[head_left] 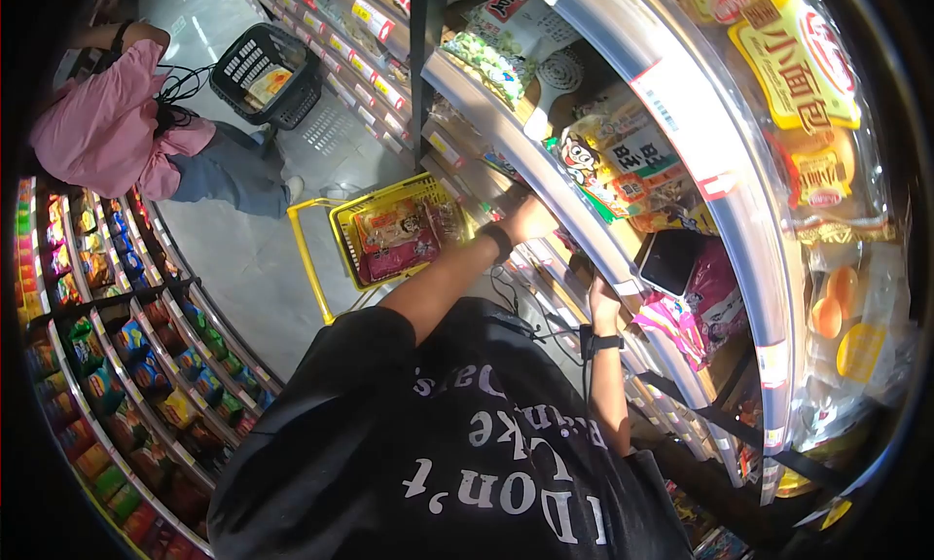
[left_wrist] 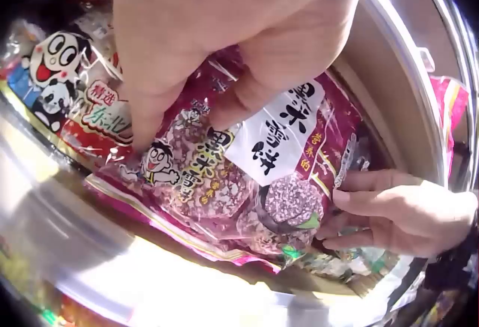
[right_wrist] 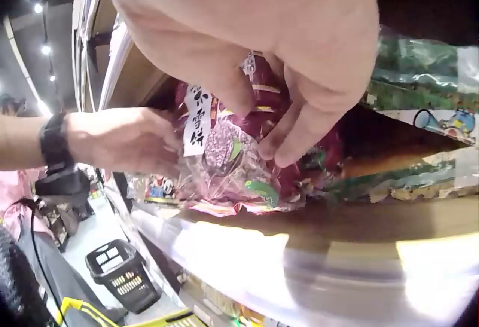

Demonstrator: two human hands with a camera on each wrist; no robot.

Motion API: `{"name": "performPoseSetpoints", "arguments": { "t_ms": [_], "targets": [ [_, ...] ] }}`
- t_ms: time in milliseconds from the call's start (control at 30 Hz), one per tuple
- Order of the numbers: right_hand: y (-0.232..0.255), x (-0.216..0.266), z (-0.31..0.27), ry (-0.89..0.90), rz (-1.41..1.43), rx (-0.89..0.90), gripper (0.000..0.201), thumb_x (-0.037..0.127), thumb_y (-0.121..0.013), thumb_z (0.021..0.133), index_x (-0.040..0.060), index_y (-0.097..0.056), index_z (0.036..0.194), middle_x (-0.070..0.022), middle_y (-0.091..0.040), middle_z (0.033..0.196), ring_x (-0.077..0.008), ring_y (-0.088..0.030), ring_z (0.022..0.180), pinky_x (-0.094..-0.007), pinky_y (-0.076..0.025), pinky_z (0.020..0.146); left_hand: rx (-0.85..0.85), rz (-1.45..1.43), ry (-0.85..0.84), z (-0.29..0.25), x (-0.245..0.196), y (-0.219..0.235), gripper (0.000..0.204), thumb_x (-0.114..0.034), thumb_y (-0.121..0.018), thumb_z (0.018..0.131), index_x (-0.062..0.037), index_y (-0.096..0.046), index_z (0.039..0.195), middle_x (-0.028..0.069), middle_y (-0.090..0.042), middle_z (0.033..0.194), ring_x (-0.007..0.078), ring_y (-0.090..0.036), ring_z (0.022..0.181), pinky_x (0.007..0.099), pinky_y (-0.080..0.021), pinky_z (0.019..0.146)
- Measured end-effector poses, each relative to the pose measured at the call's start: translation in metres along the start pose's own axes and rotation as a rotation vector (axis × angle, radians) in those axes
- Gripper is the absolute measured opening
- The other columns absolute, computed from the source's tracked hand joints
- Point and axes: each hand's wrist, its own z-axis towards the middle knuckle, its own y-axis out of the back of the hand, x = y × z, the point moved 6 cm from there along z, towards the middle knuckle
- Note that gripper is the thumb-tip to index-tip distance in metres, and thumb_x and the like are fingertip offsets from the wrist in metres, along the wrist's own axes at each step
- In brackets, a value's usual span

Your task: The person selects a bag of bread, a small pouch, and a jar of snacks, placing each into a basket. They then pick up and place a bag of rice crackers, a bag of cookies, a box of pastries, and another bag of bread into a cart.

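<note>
A purple bag of black rice crackers [left_wrist: 202,170] lies between my two hands on a shelf. My left hand [left_wrist: 239,28] grips its upper part, thumb and fingers pressed into the wrapper. At the bag's right end, my right hand [left_wrist: 404,211] holds the edge between thumb and fingers. In the right wrist view, the right fingers [right_wrist: 296,132] pinch the bag from above, and the left hand [right_wrist: 123,140] is at its left side. From the head, both the left hand [head_left: 530,219] and right hand [head_left: 603,307] reach under the upper shelf edge, which hides the bag.
A yellow shopping basket [head_left: 336,231] holding snack packs stands on the floor by my left arm. Beyond it are a black basket [head_left: 282,112] and a person in pink [head_left: 107,122]. On the upper shelf lie snack bags [head_left: 623,161] and a dark, white-framed device [head_left: 671,261].
</note>
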Motion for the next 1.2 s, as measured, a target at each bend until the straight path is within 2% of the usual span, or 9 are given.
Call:
{"name": "performPoseSetpoints", "arguments": {
  "t_ms": [133, 233, 333, 500, 633, 800, 900, 1033, 1200],
  "targets": [
    [0.006, 0.028, -0.010, -0.069, -0.171, -0.080, 0.044, 0.036, -0.056, 0.099, 0.0009, -0.062, 0.125, -0.0184, -0.063, 0.130, -0.0347, -0.053, 0.129, -0.0432, -0.036, 0.109, 0.090, 0.134, 0.080, 0.005, -0.024, -0.005, 0.022, -0.007, -0.060, 0.092, 0.0025, -0.063, 0.112, 0.0180, -0.067, 0.103, 0.0263, -0.062, 0.098, 0.0408, -0.052, 0.089],
    [-0.003, -0.031, 0.009, 0.111, 0.012, -0.097, 0.041, 0.034, -0.054, 0.101, 0.0026, -0.061, 0.127, -0.0188, -0.063, 0.129, -0.0334, -0.055, 0.125, -0.0418, -0.038, 0.107, -0.013, 0.282, 0.265, -0.004, -0.047, 0.010, 0.026, -0.004, -0.060, 0.087, 0.0020, -0.063, 0.112, 0.0256, -0.066, 0.105, 0.0404, -0.063, 0.106, 0.0447, -0.051, 0.093],
    [0.007, 0.006, 0.011, 0.104, -0.157, -0.093, 0.034, 0.026, -0.053, 0.101, 0.0001, -0.065, 0.119, -0.0176, -0.069, 0.117, -0.0326, -0.064, 0.112, -0.0419, -0.046, 0.097, -0.149, 0.351, 0.120, -0.020, -0.038, 0.025, 0.049, -0.005, -0.060, 0.084, 0.0000, -0.049, 0.132, 0.0314, -0.050, 0.133, 0.0450, -0.048, 0.127, 0.0459, -0.046, 0.101],
    [0.006, 0.016, 0.011, 0.023, -0.005, -0.089, 0.033, 0.026, -0.057, 0.100, -0.0023, -0.069, 0.112, -0.0131, -0.073, 0.106, -0.0299, -0.069, 0.100, -0.0401, -0.051, 0.091, -0.256, 0.240, 0.074, -0.095, -0.003, 0.097, 0.041, -0.012, -0.062, 0.090, -0.0026, -0.052, 0.129, 0.0215, -0.060, 0.117, 0.0352, -0.060, 0.110, 0.0403, -0.048, 0.096],
    [0.008, 0.058, -0.019, -0.242, 0.181, 0.021, 0.038, 0.031, -0.063, 0.098, -0.0043, -0.069, 0.110, -0.0083, -0.071, 0.100, -0.0156, -0.068, 0.090, -0.0287, -0.056, 0.075, -0.302, 0.560, 0.429, -0.196, 0.084, 0.161, 0.028, -0.015, -0.063, 0.089, -0.0032, -0.060, 0.115, 0.0160, -0.067, 0.098, 0.0307, -0.065, 0.092, 0.0396, -0.052, 0.083],
    [-0.024, 0.032, -0.056, -0.395, 0.435, 0.237, 0.031, 0.027, -0.062, 0.100, -0.0001, -0.067, 0.084, -0.0064, -0.068, 0.076, -0.0127, -0.061, 0.061, -0.0283, -0.053, 0.062, -0.591, 0.109, 0.831, -0.292, 0.123, 0.193, 0.033, -0.025, -0.072, 0.085, -0.0011, -0.062, 0.105, 0.0168, -0.067, 0.097, 0.0293, -0.066, 0.088, 0.0397, -0.052, 0.079],
    [-0.034, 0.048, -0.092, -0.545, 0.495, 0.305, 0.025, 0.021, -0.062, 0.099, 0.0001, -0.065, 0.087, -0.0064, -0.064, 0.078, -0.0143, -0.059, 0.065, -0.0296, -0.049, 0.058, -0.483, 0.226, 0.961, -0.329, 0.184, 0.179, 0.036, -0.026, -0.074, 0.083, -0.0001, -0.062, 0.105, 0.0163, -0.067, 0.096, 0.0284, -0.066, 0.088, 0.0394, -0.051, 0.078],
    [-0.033, -0.025, -0.144, -0.893, 0.799, 0.342, 0.024, 0.023, -0.062, 0.096, -0.0003, -0.063, 0.097, -0.0065, -0.062, 0.088, -0.0155, -0.059, 0.077, -0.0298, -0.048, 0.064, -0.306, 0.337, 0.989, -0.320, 0.233, 0.156, 0.035, -0.026, -0.070, 0.084, -0.0003, -0.060, 0.107, 0.0173, -0.067, 0.098, 0.0327, -0.066, 0.094, 0.0443, -0.052, 0.081],
    [-0.019, -0.028, -0.173, -0.735, 0.353, 0.494, 0.031, 0.028, -0.058, 0.096, 0.0018, -0.063, 0.112, -0.0087, -0.065, 0.103, -0.0203, -0.062, 0.093, -0.0341, -0.050, 0.081, -0.140, 0.382, 0.961, -0.258, 0.269, 0.140, 0.050, -0.031, -0.065, 0.083, 0.0008, -0.051, 0.118, 0.0232, -0.062, 0.113, 0.0392, -0.064, 0.104, 0.0504, -0.052, 0.086]
  ]
}}
